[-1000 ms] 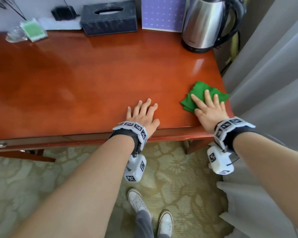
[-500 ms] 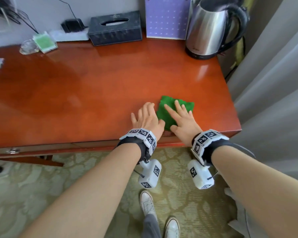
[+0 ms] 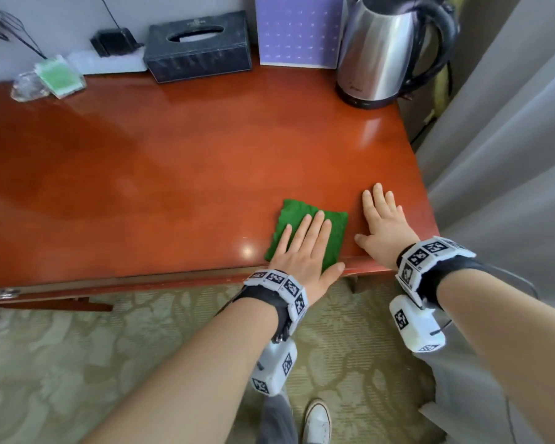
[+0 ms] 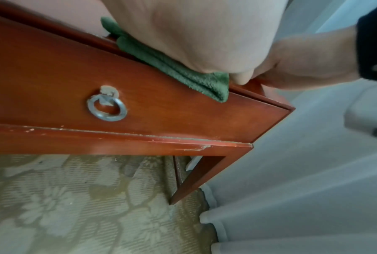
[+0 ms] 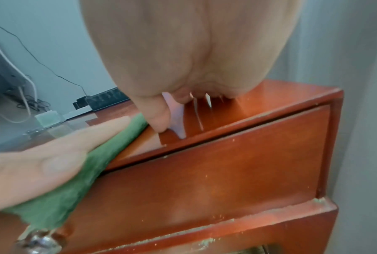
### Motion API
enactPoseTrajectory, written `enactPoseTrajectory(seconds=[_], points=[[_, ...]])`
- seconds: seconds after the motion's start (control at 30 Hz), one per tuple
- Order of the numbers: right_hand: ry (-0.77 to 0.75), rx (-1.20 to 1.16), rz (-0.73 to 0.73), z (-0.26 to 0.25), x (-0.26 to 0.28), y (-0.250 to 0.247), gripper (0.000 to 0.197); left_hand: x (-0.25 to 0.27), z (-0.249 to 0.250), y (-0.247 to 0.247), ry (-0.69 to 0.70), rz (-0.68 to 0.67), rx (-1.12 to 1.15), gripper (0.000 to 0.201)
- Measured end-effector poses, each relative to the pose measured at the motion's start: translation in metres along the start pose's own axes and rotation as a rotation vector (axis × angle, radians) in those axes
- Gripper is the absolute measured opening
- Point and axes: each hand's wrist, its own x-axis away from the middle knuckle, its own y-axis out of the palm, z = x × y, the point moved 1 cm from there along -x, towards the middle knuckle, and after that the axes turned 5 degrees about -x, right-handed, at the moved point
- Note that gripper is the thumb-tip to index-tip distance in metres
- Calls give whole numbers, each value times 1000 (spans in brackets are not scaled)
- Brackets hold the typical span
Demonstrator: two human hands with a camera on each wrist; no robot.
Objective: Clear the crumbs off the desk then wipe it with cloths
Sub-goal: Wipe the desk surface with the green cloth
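At the far left of the back edge sit one clear glass piece [image 3: 29,86] and one small green packet [image 3: 60,75], then one black charger [image 3: 114,42] with a cable and one white strip [image 3: 106,61] beneath it. Next comes one dark tissue box [image 3: 199,46]; there is small print on its top, too blurred to read. Right of it stands one purple card [image 3: 298,30] dotted with pale marks that I cannot make out, and then one steel kettle [image 3: 388,49] on its base, with a tiny logo low on the body, also unreadable.

One cloth is in view — a folded green cloth [image 3: 308,232], lying on the desk [image 3: 173,174] at the front edge, its near end hanging slightly over the lip above the drawer with its one ring handle [image 4: 107,107]. The left hand [image 3: 305,251] lies flat on the cloth, fingers straight and close together, pressing down. Just beside it, apart from the cloth, the right hand [image 3: 383,229] rests flat on the bare wood near the right corner — fingers straight, thumb spread out, holding nothing. No crumbs can be picked out on the top.
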Motion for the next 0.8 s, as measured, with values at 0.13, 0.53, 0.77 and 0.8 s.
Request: enactPoseTrajectory(seconds=[0.13,0.53,0.77,0.8], points=[[26,46,-109,-3,-2,-13,100,-16,-11,-8,-1,-45,28,75],[45,85,-138,-9,-3,-19,108,-11,-21,-14,-20,-100,65,76],[79,138,-140,-16,-2,-19,112,-55,-39,-20,-79,-60,92,79],[85,145,-135,-16,-2,-17,112,-65,-42,-22,-103,-56,104,79]])
